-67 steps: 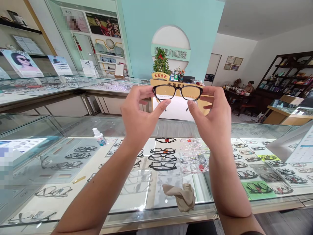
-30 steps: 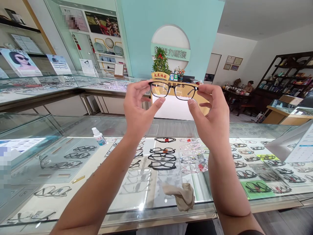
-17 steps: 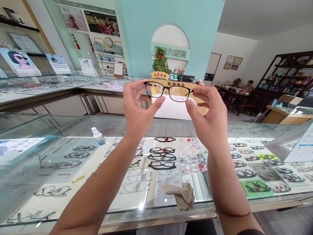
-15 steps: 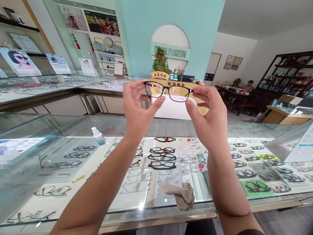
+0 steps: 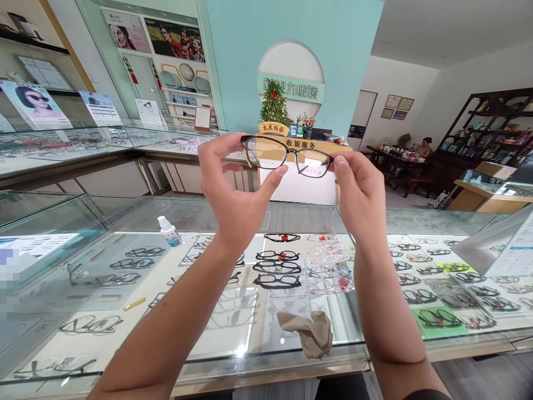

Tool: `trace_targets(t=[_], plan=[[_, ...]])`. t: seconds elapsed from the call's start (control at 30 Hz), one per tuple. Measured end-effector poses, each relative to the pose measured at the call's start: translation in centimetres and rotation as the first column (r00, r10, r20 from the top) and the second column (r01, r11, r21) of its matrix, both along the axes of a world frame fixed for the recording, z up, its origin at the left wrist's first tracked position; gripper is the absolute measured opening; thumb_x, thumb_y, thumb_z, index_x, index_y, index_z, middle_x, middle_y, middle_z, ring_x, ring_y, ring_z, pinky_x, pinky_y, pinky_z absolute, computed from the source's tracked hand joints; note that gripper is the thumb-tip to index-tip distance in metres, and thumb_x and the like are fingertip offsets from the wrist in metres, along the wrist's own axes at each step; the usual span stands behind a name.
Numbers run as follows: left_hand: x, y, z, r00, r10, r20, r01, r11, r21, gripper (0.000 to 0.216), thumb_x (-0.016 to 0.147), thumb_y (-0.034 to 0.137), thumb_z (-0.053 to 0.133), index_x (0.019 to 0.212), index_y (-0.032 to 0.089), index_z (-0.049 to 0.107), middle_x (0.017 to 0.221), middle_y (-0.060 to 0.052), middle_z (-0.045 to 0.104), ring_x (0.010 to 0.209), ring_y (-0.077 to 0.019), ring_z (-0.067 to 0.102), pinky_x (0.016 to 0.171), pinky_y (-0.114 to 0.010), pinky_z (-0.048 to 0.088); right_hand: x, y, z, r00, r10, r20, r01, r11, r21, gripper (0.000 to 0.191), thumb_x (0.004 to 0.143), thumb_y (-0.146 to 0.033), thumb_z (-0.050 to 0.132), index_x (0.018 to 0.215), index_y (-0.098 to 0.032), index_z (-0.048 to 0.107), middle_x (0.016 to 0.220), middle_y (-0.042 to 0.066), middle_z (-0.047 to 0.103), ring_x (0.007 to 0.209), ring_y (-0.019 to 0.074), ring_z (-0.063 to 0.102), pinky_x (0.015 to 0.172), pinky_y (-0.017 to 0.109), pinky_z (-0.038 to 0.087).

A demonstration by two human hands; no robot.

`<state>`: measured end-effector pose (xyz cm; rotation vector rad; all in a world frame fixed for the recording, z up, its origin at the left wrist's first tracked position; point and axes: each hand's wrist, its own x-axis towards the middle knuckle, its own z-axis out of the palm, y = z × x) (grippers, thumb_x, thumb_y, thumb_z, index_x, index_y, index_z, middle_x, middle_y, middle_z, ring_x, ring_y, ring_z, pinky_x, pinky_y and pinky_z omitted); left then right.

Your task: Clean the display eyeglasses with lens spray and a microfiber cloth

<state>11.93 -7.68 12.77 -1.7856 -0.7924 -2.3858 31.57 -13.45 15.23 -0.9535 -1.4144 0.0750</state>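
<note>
A pair of black-framed eyeglasses (image 5: 292,152) is held up above the glass counter, between both hands. My left hand (image 5: 237,189) grips its left end, fingers at the hinge and thumb near the lower rim of the left lens. At the other end, my right hand (image 5: 361,189) pinches the frame's right corner between thumb and fingers. Faint printed lettering shows on the right lens. Below, a crumpled beige cloth (image 5: 310,333) lies on the counter's front edge, and a white spray bottle (image 5: 169,231) stands on the counter to the left.
The glass display counter (image 5: 233,355) runs across the front, with rows of eyeglasses (image 5: 277,268) inside. A paper sign (image 5: 514,244) stands at the right. Farther back are a cash desk (image 5: 303,186), another display case (image 5: 104,158) and a seated person (image 5: 425,147).
The eyeglasses have turned and come slightly nearer, and the lens lettering now looks reversed. My right thumb has shifted up onto the frame's corner; my left hand has moved slightly left.
</note>
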Motion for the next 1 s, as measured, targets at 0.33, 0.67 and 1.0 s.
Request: trace_targets(t=[0.33, 0.67, 1.0], plan=[[0.13, -0.76, 0.18, 0.999, 0.049, 0.011, -0.049, 0.999, 0.0, 0.065, 0.08, 0.058, 0.094, 0.127, 0.035, 0.056, 0.131, -0.008, 0.067, 0.123, -0.0329, 0.071, 0.091, -0.055, 0.06, 0.01, -0.01, 0.07, 1.0, 0.0, -0.009, -0.001, 0.998, -0.07, 0.036, 0.107, -0.053, 0.059, 0.098, -0.023, 0.076, 0.095, 0.006, 0.078, 0.089, 0.0199, 0.071, 0.08, 0.036, 0.053], [0.26, -0.68, 0.52, 0.998, 0.04, 0.045, -0.039, 0.999, -0.034, 0.065, 0.075, 0.058, 0.096, 0.118, 0.028, 0.059, 0.116, -0.006, 0.073, 0.1, -0.0254, 0.071, 0.08, -0.043, 0.054, -0.12, 0.08, 0.02, 0.999, -0.036, 0.025, 0.037, 0.999, -0.04, 0.044, 0.107, -0.059, 0.058, 0.084, -0.023, 0.069, 0.084, 0.004, 0.075, 0.077, 0.0173, 0.069, 0.073, 0.035, 0.053], [0.19, -0.31, 0.34, 0.993, -0.111, 0.048, 0.114, 0.991, -0.066, 0.061, 0.082, 0.059, 0.094, 0.12, 0.029, 0.057, 0.117, -0.006, 0.076, 0.099, -0.0233, 0.072, 0.084, -0.045, 0.054, -0.08, -0.3, 0.06, 0.998, -0.05, 0.022, 0.05, 0.999, -0.011, 0.038, 0.109, -0.053, 0.059, 0.088, -0.023, 0.07, 0.09, 0.005, 0.073, 0.082, 0.0188, 0.071, 0.077, 0.037, 0.057]])
